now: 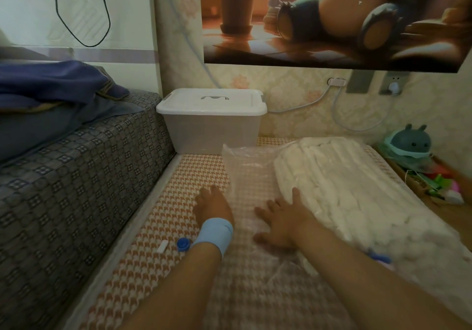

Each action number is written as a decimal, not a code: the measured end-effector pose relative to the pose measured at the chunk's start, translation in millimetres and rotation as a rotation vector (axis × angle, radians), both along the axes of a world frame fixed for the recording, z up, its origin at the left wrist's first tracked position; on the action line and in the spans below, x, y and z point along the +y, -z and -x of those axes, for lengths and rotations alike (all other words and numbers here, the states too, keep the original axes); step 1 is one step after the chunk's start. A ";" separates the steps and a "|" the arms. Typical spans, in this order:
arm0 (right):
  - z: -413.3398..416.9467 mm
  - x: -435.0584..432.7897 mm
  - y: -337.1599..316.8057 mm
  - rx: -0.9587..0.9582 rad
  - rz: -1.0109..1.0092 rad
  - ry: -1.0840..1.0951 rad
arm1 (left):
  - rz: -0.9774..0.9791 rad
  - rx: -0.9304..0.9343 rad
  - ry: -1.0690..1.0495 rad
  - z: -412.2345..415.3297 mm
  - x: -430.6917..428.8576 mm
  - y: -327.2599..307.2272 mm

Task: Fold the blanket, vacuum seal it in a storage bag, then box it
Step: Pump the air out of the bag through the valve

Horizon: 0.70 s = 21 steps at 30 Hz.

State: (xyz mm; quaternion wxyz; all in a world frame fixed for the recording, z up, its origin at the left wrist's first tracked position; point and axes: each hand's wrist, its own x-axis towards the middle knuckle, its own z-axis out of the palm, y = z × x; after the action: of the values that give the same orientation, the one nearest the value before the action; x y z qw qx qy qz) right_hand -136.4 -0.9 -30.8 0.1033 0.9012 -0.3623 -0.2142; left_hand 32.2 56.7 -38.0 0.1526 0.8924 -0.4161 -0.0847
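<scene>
Blue cap [182, 244] partly behind wristband [215, 232]

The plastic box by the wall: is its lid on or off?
On. The white lid sits flat over the rim of the box, covering it fully.

Blue cap [183, 245] half behind wristband [214, 235]

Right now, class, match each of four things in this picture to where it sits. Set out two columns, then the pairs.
1 storage box
2 blanket
3 blue cap
4 plush toy

A next to the left hand
B far right, off the mat
C against the wall, lid on
D next to the right hand

Pairs: 1-C, 2-D, 3-A, 4-B
</scene>
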 end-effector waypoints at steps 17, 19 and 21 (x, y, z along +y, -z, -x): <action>-17.2 -14.3 17.6 -0.112 -0.067 0.120 | -0.654 -0.305 0.136 -10.2 -26.7 8.5; -18.5 -11.4 5.5 -0.172 -0.109 0.089 | -0.487 -0.332 0.109 8.8 -34.1 2.8; -12.4 -10.1 -16.5 -0.290 -0.018 0.011 | -0.124 -0.232 0.256 20.4 -38.3 16.0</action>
State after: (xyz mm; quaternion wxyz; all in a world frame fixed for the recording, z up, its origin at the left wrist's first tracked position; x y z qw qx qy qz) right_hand -124.0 -10.9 -14.3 0.0407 0.9215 -0.3766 -0.0853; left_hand 11.8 18.4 -54.0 0.0362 0.8437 -0.5350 -0.0255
